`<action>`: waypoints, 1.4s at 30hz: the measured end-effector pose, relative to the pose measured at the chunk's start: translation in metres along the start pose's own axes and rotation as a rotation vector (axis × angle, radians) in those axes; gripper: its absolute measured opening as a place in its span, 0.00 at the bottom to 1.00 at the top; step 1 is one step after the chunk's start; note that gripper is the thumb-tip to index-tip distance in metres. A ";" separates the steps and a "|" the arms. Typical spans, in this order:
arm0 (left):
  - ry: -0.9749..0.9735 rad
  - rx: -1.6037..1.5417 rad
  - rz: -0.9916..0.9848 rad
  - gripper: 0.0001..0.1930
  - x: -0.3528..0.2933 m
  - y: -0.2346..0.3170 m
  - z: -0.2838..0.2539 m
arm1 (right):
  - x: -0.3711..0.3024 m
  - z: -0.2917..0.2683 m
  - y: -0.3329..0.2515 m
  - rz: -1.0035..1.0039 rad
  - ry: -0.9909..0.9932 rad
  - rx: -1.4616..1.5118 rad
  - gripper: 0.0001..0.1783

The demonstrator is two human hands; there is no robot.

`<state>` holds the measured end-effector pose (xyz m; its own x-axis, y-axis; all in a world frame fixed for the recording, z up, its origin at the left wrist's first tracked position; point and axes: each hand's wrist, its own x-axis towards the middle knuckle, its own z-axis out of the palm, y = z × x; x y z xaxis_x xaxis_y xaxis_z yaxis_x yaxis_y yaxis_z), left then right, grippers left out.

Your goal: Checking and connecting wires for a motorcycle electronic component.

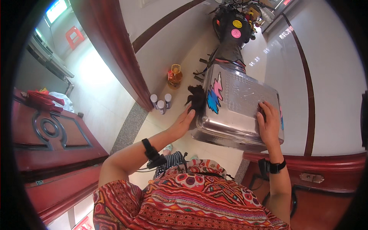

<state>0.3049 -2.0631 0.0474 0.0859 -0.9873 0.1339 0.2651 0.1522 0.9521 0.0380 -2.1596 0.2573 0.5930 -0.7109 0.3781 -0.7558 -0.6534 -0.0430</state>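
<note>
A silvery metal box (pixel 245 97) with a raised pattern on its lid and pink and blue splash stickers sits at the rear of a motorcycle (pixel 228 46). At the box's left edge my left hand (pixel 184 123) has a crumpled black cloth (pixel 197 97) against the side; part of its fingers is hidden behind the cloth. My right hand (pixel 269 123) rests on the right part of the lid, fingers apart and holding nothing. Black bands with small devices are strapped round both forearms.
Several white-capped bottles (pixel 161 104) and a jug of amber liquid (pixel 175 78) stand on the floor to the left. A carved red door (pixel 57 132) is at far left, with a red cloth (pixel 42 100) over it. A white wall (pixel 337 76) runs along the right.
</note>
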 end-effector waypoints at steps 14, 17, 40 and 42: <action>-0.079 -0.181 -0.200 0.44 0.196 -0.027 -0.027 | 0.003 -0.022 -0.020 0.052 0.014 -0.054 0.19; -0.125 -0.260 -0.454 0.46 0.196 -0.047 -0.036 | 0.004 -0.020 -0.025 0.064 0.026 -0.019 0.19; -0.014 -0.562 -0.730 0.35 0.118 -0.077 -0.009 | -0.002 -0.007 -0.004 0.077 0.052 -0.046 0.18; -0.051 -0.607 -0.713 0.34 0.119 -0.095 -0.010 | -0.002 -0.004 -0.002 0.084 0.058 -0.043 0.18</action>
<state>0.2999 -2.1949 -0.0300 -0.3280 -0.8554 -0.4009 0.6959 -0.5057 0.5098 0.0370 -2.1562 0.2602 0.5110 -0.7457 0.4276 -0.8143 -0.5793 -0.0372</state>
